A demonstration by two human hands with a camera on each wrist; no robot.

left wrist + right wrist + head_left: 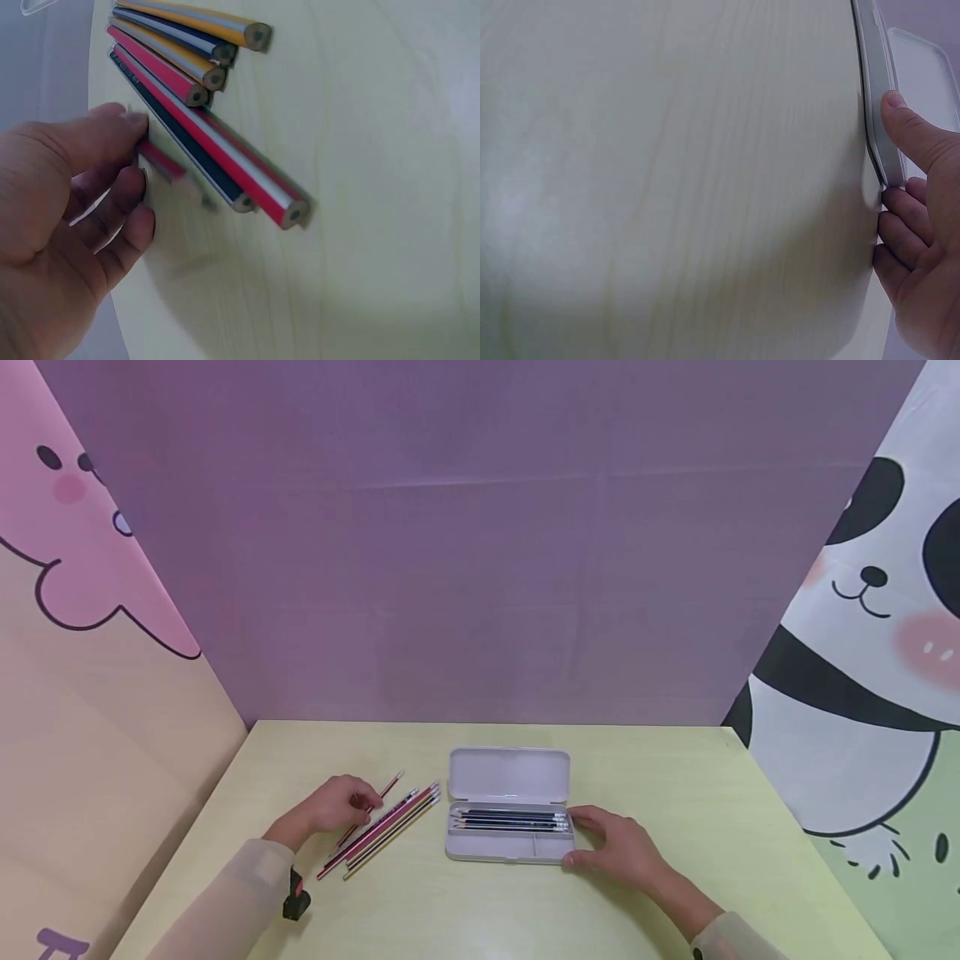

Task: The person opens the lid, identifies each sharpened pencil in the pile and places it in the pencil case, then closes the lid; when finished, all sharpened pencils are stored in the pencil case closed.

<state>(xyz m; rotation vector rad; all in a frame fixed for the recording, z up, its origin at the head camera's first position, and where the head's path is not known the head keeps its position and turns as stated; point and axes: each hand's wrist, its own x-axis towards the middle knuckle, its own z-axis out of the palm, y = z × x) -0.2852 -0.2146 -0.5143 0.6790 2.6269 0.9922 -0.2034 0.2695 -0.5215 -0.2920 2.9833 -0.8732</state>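
Observation:
A red pencil (161,159) is pinched between the thumb and fingers of my left hand (336,804), its sharpened tip blurred in the left wrist view. Right beside that hand, several striped pencils (390,827) in red, yellow and dark colours lie slantwise on the table, flat ends toward me. My right hand (621,853) grips the right end of a white pencil case (491,847), thumb at the front corner and fingers at the side. The case lies with its lid (510,774) raised back. Several dark pencils (510,820) lie lengthwise in its rear compartment.
The pale wooden table (645,777) ends at a purple backdrop (480,568). Printed panels with a pink figure (120,568) and a panda (862,677) flank it left and right. A small black device (297,902) hangs at the left wrist.

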